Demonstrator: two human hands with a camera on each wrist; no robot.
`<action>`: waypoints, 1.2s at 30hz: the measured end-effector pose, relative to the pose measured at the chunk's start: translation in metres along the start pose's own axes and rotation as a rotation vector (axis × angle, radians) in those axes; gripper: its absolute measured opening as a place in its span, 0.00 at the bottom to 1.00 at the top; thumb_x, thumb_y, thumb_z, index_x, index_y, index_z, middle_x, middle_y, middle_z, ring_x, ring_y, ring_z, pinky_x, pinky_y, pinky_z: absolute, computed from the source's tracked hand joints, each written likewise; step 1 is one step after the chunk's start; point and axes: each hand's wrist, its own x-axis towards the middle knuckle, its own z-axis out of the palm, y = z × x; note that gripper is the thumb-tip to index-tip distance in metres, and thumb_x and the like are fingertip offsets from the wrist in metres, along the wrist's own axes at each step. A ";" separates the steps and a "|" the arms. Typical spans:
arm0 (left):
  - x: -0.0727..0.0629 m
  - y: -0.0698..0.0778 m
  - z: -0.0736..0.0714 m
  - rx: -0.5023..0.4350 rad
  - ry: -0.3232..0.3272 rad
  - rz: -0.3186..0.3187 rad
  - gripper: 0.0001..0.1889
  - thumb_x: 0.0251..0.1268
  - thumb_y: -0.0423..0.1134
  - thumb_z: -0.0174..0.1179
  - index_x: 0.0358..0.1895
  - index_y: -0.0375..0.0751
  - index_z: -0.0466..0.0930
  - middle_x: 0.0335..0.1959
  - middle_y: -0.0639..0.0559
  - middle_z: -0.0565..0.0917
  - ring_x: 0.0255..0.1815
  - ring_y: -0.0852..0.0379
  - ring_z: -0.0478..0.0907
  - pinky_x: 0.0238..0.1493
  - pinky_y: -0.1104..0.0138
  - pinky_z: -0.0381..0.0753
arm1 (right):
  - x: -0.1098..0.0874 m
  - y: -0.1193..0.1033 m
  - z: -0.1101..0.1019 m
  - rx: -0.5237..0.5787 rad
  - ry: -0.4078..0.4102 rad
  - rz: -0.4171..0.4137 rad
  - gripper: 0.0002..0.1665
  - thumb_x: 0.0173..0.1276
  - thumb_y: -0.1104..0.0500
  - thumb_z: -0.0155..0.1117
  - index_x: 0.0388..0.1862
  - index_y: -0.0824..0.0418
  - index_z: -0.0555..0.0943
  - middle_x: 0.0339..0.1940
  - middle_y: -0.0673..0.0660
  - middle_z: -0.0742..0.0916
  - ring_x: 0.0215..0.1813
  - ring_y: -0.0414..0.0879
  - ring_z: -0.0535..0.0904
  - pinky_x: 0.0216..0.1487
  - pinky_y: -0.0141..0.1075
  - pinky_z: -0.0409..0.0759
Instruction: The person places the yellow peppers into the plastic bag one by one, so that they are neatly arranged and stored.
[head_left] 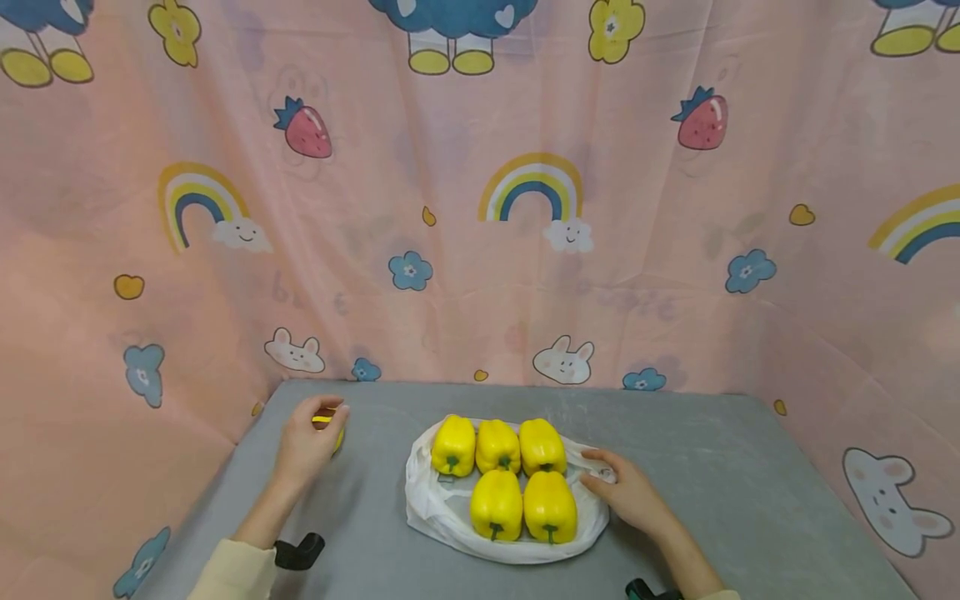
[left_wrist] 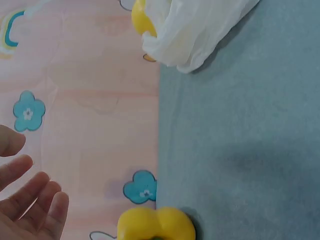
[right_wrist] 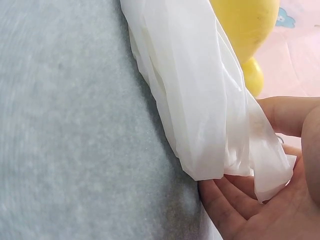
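In the head view my left hand (head_left: 306, 442) is over the left part of the table, with a yellow bell pepper (head_left: 339, 440) partly hidden behind it. The left wrist view shows those fingers loosely spread, apart from the pepper (left_wrist: 155, 224). A white plastic bag (head_left: 427, 500) lies in the middle with its rim spread round several yellow bell peppers (head_left: 497, 506), set in two rows. My right hand (head_left: 633, 496) is at the bag's right rim, thumb and fingers apart. In the right wrist view a fold of the bag (right_wrist: 200, 100) lies against its fingers.
The grey table (head_left: 720, 483) stands against a pink patterned curtain (head_left: 480, 317), which also runs along both sides. Black straps (head_left: 300, 552) sit at both wrists.
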 end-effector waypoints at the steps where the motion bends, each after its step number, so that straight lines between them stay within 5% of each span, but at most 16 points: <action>1: 0.001 -0.002 -0.002 0.002 0.000 -0.013 0.12 0.74 0.37 0.62 0.52 0.32 0.82 0.47 0.40 0.83 0.47 0.45 0.81 0.52 0.49 0.83 | 0.000 0.000 0.000 0.002 0.000 0.001 0.32 0.74 0.48 0.65 0.70 0.63 0.74 0.71 0.68 0.75 0.74 0.69 0.64 0.69 0.69 0.61; 12: 0.011 -0.026 -0.022 0.032 0.031 -0.092 0.17 0.75 0.41 0.60 0.56 0.31 0.80 0.54 0.36 0.82 0.54 0.41 0.78 0.55 0.49 0.79 | 0.001 0.002 0.002 0.007 0.006 -0.004 0.31 0.74 0.49 0.65 0.70 0.64 0.75 0.70 0.67 0.76 0.74 0.69 0.64 0.69 0.69 0.61; 22: 0.009 -0.049 -0.023 0.040 0.024 -0.146 0.19 0.75 0.43 0.61 0.57 0.29 0.79 0.55 0.32 0.80 0.55 0.38 0.76 0.56 0.47 0.78 | 0.001 0.003 0.002 0.012 0.006 -0.003 0.32 0.74 0.48 0.65 0.70 0.63 0.74 0.71 0.67 0.76 0.74 0.69 0.64 0.69 0.69 0.60; 36: 0.015 -0.067 -0.018 0.008 -0.124 -0.314 0.26 0.75 0.41 0.61 0.65 0.24 0.71 0.65 0.27 0.72 0.66 0.32 0.67 0.68 0.42 0.65 | 0.001 0.004 0.001 0.009 0.010 0.009 0.33 0.73 0.47 0.65 0.70 0.63 0.75 0.70 0.66 0.77 0.74 0.68 0.65 0.69 0.69 0.61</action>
